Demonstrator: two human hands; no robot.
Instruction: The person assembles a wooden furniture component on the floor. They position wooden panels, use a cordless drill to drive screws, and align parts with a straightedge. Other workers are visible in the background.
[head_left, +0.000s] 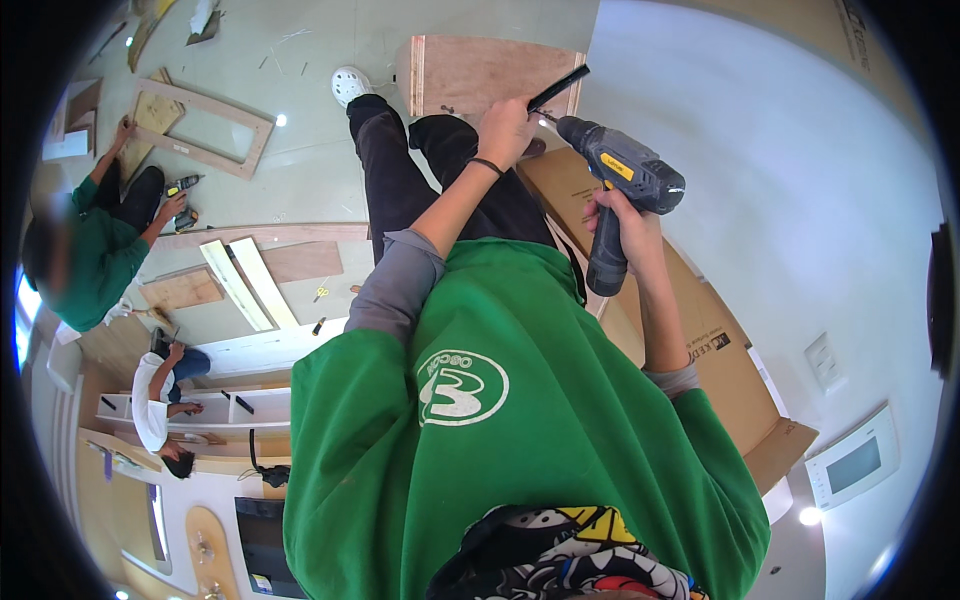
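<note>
My left hand (507, 132) is closed around a narrow black strip (563, 86), whose far end sticks out past my fingers to the upper right. My right hand (634, 228) grips the handle of a dark grey cordless drill (632, 172) with a yellow label. The drill's chuck faces left, and its thin bit reaches close to my left fingers and the strip. Whether the bit touches the strip, I cannot tell. Just beyond my left hand stands a reddish-brown plywood piece (480, 72) with pale layered edges.
Flattened cardboard (700, 320) leans along the white wall (770, 190) at right. On the left, a person in green (100, 250) holds another drill near a wooden frame (205, 115). A person in white (152, 400) bends by white shelving (220, 408). Pale boards (262, 282) lie on the floor.
</note>
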